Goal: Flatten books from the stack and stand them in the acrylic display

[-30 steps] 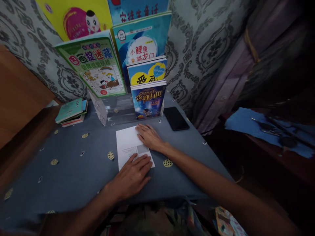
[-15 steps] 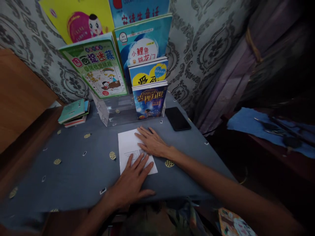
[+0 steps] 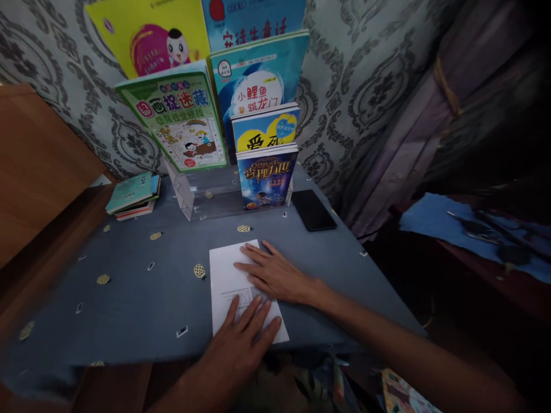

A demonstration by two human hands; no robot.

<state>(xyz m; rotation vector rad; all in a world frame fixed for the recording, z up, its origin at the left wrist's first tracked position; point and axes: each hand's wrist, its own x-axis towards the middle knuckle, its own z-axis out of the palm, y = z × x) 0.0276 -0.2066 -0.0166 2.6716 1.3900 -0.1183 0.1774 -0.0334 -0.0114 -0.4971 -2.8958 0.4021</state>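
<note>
A white sheet or thin booklet (image 3: 224,269) with small print on its lower half lies flat near the front edge of the cloth-covered table. My left hand (image 3: 243,338) rests on its lower part, fingers spread. Higher up, my right hand (image 3: 275,272) lies across its right side with the fingers stretched out to the left. Both palms face down and neither hand grips anything. The hands cover part of the print, and I cannot tell whether the paper is one sheet or several.
Behind the paper, a clear acrylic stand (image 3: 183,192) holds several upright children's books (image 3: 269,178). A black phone (image 3: 313,209) lies right of it, and a small stack of books (image 3: 134,195) sits at the back left. Scissors (image 3: 476,229) rest on blue cloth (image 3: 430,221) at the right.
The paper has slid toward me, nearer the table's front edge, with both hands moving along on it. The view has shifted slightly.
</note>
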